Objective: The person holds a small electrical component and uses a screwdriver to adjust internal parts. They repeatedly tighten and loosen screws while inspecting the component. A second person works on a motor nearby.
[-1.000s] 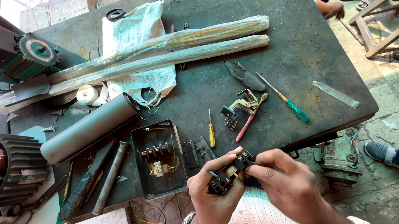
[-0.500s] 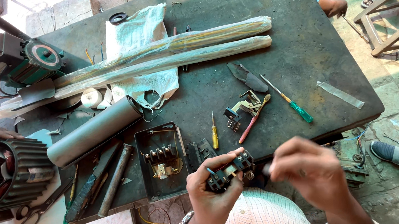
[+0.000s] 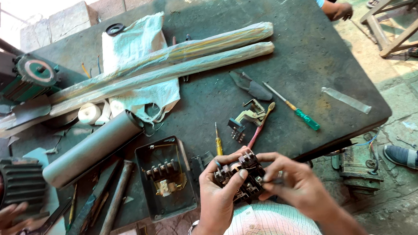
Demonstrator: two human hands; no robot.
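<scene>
Left hand (image 3: 221, 188) is wrapping its fingers tight around a small black plastic electrical switch block (image 3: 238, 176), holding it just off the near edge of the dark green metal workbench (image 3: 317, 71). Right hand (image 3: 297, 185) is pinching at the block's right side. An open grey metal switch box (image 3: 166, 178) is lying just left.

Black switch block (image 3: 237, 176) in left hand (image 3: 221, 195), right hand (image 3: 297, 185) touching, above dark worktable (image 3: 311, 61).
</scene>
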